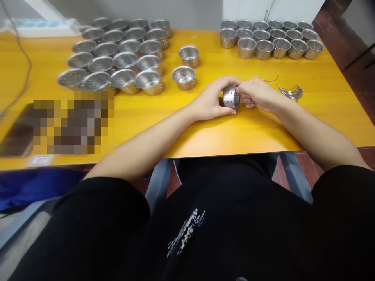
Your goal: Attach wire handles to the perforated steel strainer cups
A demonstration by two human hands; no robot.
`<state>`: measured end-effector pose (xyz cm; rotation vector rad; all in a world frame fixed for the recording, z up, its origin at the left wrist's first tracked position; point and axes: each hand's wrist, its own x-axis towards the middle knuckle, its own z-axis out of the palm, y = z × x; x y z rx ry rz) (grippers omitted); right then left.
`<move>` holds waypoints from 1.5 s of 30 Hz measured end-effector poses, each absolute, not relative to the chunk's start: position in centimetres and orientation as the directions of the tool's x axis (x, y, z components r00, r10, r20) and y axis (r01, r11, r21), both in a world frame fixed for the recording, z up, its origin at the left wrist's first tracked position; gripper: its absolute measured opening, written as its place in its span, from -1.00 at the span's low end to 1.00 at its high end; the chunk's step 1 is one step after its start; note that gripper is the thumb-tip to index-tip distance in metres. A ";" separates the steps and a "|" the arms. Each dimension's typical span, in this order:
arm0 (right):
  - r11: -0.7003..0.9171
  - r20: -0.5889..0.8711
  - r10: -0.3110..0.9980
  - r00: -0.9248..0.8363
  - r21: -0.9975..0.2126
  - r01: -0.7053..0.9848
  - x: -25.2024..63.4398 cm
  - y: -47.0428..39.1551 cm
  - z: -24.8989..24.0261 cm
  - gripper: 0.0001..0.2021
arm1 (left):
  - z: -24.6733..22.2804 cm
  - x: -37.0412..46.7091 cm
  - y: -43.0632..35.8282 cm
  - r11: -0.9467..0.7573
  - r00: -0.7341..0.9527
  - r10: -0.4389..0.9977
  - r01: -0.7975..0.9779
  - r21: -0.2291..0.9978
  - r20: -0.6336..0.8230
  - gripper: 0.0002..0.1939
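My left hand (215, 97) is wrapped round a small perforated metal cup (230, 97), tipped on its side with its opening to the right. At that opening, the fingers of my right hand (256, 93) are closed against the rim; what they pinch is hidden. Just right of my right hand lies a little pile of bent metal wires (293, 93). One loose curved wire (271, 80) rests behind it. Two separate perforated cups, a nearer one (184, 78) and a farther one (189, 56), stand upright beyond my left forearm.
Rows of perforated metal cups (123, 58) fill the back left of the yellow table (205, 136). Another group of cups (265, 48) stands at the back right. A dark phone-like slab (17, 132) and a blurred-out patch are at left, near a cable (27, 66).
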<state>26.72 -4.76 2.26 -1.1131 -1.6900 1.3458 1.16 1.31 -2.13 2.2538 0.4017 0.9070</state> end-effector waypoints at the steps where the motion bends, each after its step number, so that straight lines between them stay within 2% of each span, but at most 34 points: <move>1: 0.103 0.017 0.919 -0.394 -0.975 0.197 26.8 -4.7 2.2 -0.25 | -2.1 1.2 1.2 -0.727 0.711 0.500 0.034 0.686 0.494 0.33; 5: 0.091 0.004 0.911 -0.413 -0.977 0.191 26.8 -5.0 2.6 -0.20 | -2.0 1.4 1.1 -0.706 0.715 0.498 0.006 0.708 0.491 0.34; 9: 0.037 -0.036 0.927 -0.373 -0.982 0.187 26.4 -6.0 3.7 -0.28 | -2.3 1.5 1.1 -0.657 0.703 0.528 -0.019 0.754 0.477 0.35; 14: 0.052 -0.015 0.930 -0.368 -0.983 0.173 26.5 -6.1 3.8 -0.23 | -2.6 1.3 1.5 -0.642 0.691 0.547 -0.017 0.767 0.473 0.34; 22: 0.209 0.149 0.915 -0.376 -0.970 0.124 26.8 -5.8 2.8 -0.18 | -3.4 0.6 2.4 -0.732 0.686 0.506 0.022 0.681 0.522 0.31; 30: 0.279 0.254 0.934 -0.252 -0.958 0.065 27.2 -5.2 2.6 -0.25 | -3.4 0.6 2.6 -0.707 0.681 0.542 0.052 0.705 0.492 0.35; 37: 0.323 0.286 0.930 -0.231 -0.936 0.142 27.8 -4.9 2.3 -0.24 | -4.0 0.1 3.2 -0.685 0.697 0.569 0.109 0.721 0.435 0.53; 42: 0.387 0.331 0.907 -0.262 -0.899 0.205 27.3 -5.5 2.0 -0.22 | -3.1 0.1 2.4 -0.680 0.717 0.565 0.125 0.722 0.409 0.44; 45: 0.418 0.386 0.904 -0.184 -0.887 0.194 27.5 -5.2 2.2 -0.27 | -2.5 0.0 2.0 -0.672 0.718 0.578 0.148 0.726 0.388 0.41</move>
